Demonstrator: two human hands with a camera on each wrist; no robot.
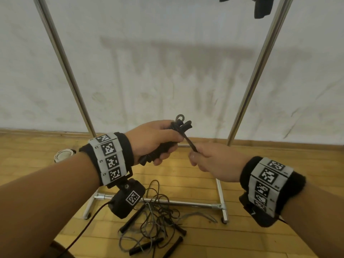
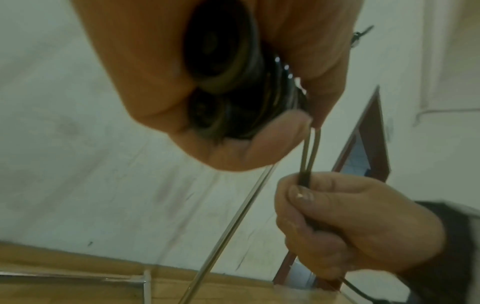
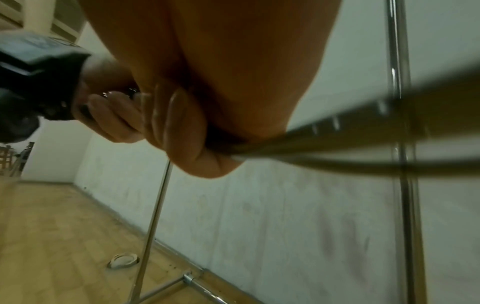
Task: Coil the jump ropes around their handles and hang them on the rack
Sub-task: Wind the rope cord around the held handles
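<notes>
My left hand (image 1: 154, 140) grips a pair of black jump rope handles (image 1: 158, 151) with dark cord wound round them; the handle tops (image 1: 181, 124) stick out above my fist. In the left wrist view the handle butts (image 2: 218, 57) sit inside my curled fingers. A short doubled length of cord (image 1: 190, 144) runs taut from the bundle to my right hand (image 1: 210, 161), which pinches it in a fist. The same two cord strands (image 2: 310, 152) enter my right hand (image 2: 337, 222). The chrome rack (image 1: 260, 58) stands just beyond both hands.
A tangle of more jump ropes (image 1: 158, 220) with black handles lies on the wooden floor by the rack's base bar (image 1: 176, 202). Dark items (image 1: 262, 6) hang from the rack's top. A white round object (image 1: 62, 155) sits on the floor at left.
</notes>
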